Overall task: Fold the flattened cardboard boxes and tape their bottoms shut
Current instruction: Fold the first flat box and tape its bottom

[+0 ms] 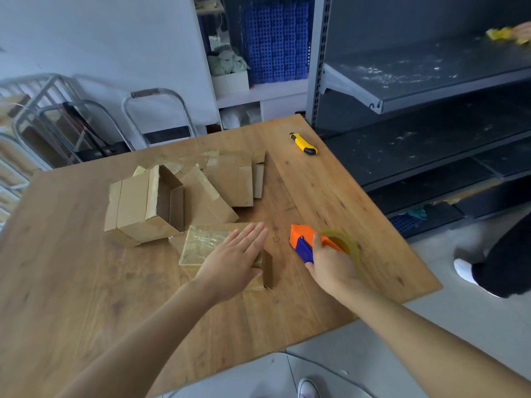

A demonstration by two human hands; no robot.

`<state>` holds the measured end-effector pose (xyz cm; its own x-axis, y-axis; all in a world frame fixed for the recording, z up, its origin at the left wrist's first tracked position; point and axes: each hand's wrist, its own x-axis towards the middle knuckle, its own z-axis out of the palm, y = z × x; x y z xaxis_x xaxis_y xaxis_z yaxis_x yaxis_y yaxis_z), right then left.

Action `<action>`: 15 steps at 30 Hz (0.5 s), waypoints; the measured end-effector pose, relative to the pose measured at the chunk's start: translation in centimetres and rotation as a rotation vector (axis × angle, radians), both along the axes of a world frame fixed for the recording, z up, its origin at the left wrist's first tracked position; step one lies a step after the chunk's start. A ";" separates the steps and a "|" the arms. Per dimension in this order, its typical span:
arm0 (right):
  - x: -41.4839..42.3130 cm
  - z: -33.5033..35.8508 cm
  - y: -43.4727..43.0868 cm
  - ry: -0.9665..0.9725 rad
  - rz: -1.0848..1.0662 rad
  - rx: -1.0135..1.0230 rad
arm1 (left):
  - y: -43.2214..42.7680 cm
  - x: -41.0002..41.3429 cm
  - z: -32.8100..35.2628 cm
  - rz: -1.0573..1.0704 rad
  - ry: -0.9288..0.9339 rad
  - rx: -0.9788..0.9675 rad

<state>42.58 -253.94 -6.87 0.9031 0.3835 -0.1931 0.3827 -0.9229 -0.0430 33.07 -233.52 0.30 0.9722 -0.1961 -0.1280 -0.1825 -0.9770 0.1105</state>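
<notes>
A folded cardboard box [201,245] lies on the wooden table [86,282], its taped bottom facing up and shiny with clear tape. My left hand [232,262] presses flat on that box with straight fingers. To its right, my right hand [330,262] grips an orange and blue tape dispenser [304,239] carrying a roll of clear tape [344,244], just off the box's right end. Behind, a folded box [140,208] lies on its side with its open end showing. Flattened boxes [230,179] are piled further back.
A yellow utility knife [303,143] lies near the table's far right corner. Grey metal shelving [416,90] stands right of the table, where another person's hand wipes with a yellow cloth [500,33]. That person's leg and white shoe [465,268] are at the right. Metal trolleys [57,122] stand behind left.
</notes>
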 end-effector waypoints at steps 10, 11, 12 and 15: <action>-2.9 6.3 6.1 0.638 -0.500 1.101 | -0.3 -0.5 -0.5 0.065 -0.084 -0.107; -2.9 6.8 6.4 0.820 -0.663 1.214 | -0.2 -0.5 -0.5 0.066 -0.083 -0.108; -2.8 7.1 6.5 0.965 -0.790 1.276 | -0.1 -0.5 -0.6 0.067 -0.081 -0.111; -2.7 6.4 6.3 1.189 -1.001 1.375 | 0.0 -0.3 -0.6 0.068 -0.064 -0.128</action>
